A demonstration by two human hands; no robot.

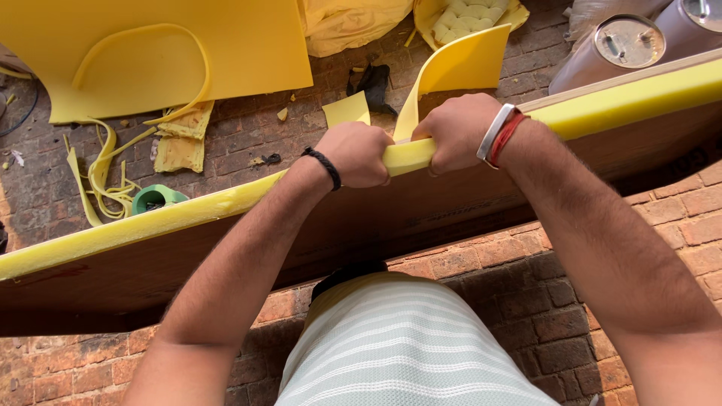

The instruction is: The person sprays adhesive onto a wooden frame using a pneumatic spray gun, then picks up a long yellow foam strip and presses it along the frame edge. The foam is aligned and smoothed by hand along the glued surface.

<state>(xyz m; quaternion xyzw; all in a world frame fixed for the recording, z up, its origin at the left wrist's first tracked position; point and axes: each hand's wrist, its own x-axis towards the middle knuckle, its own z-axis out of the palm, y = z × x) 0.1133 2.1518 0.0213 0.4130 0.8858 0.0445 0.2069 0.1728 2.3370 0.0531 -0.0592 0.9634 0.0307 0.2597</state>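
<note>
Across the middle of the frame, a long yellow foam strip (188, 214) lies along the top edge of a brown wooden board (226, 263), its long axis running from lower left to upper right. Left hand (357, 154) and right hand (451, 131) sit close together near centre, fingers curled tight around the strip. Upper left: large yellow foam sheet (248, 45) on the brick floor (489, 263), green tape roll (154, 199) beside offcuts.
</note>
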